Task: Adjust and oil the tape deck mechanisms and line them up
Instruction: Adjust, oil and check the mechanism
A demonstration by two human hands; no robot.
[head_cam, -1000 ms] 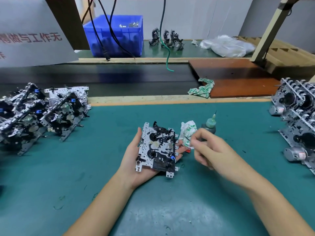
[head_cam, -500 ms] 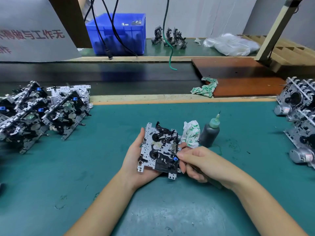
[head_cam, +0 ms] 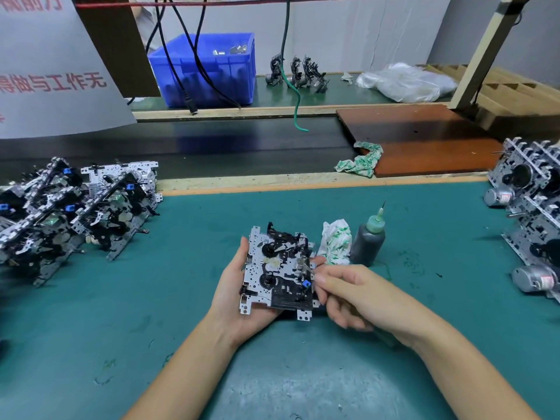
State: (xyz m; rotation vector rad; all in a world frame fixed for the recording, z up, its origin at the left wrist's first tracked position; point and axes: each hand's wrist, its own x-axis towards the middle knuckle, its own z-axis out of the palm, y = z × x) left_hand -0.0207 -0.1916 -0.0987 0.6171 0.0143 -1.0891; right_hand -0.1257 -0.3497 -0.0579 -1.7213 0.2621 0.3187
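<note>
I hold one tape deck mechanism, a silver plate with black parts and a small blue piece, just above the green mat. My left hand cradles it from below, fingers wrapped round its left and right edges. My right hand is at the mechanism's right edge and pinches a thin metal tool whose tip touches the parts near the blue piece. A dark oil bottle with a green needle cap stands upright just right of the mechanism, beside a crumpled white-green cloth.
Several mechanisms lean in rows at the left; more with motors stand at the right edge. Beyond the mat lie a dark belt, a brown board with a rag, a blue crate and hanging cables.
My right hand moved left from beside the cloth and bottle to the mechanism's right edge, bringing the thin tool onto it. My left hand kept holding the mechanism.
</note>
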